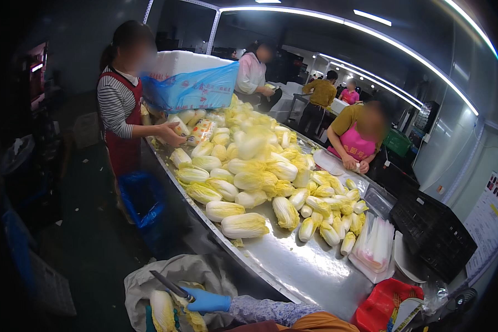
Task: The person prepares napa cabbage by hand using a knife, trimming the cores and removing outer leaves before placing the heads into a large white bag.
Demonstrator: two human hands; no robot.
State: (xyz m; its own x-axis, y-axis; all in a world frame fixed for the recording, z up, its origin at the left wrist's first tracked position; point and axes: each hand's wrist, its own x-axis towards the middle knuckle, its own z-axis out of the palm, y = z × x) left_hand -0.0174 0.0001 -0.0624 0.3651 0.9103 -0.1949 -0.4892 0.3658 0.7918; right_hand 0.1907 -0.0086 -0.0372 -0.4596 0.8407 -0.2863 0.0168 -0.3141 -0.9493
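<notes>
At the lower edge, my right hand (209,300), in a blue glove, is closed around the handle of a knife (169,283) whose dark blade points up and left. Just below the blade is a pale yellow napa cabbage (162,310). Green glove fingers of my left hand (149,320) wrap around its sides; most of that hand is hidden. Loose yellow leaves (196,320) hang beside the cabbage, under my right hand. Behind both hands spreads a grey-white sack (144,282) with an open mouth.
A metal table (293,260) bears a big heap of napa cabbages (246,226). Plastic bags (373,246), a black crate (432,229) and a red bag (384,304) lie right. Co-workers stand left (122,105) and right (357,135). A blue-lined bin (141,199) stands left.
</notes>
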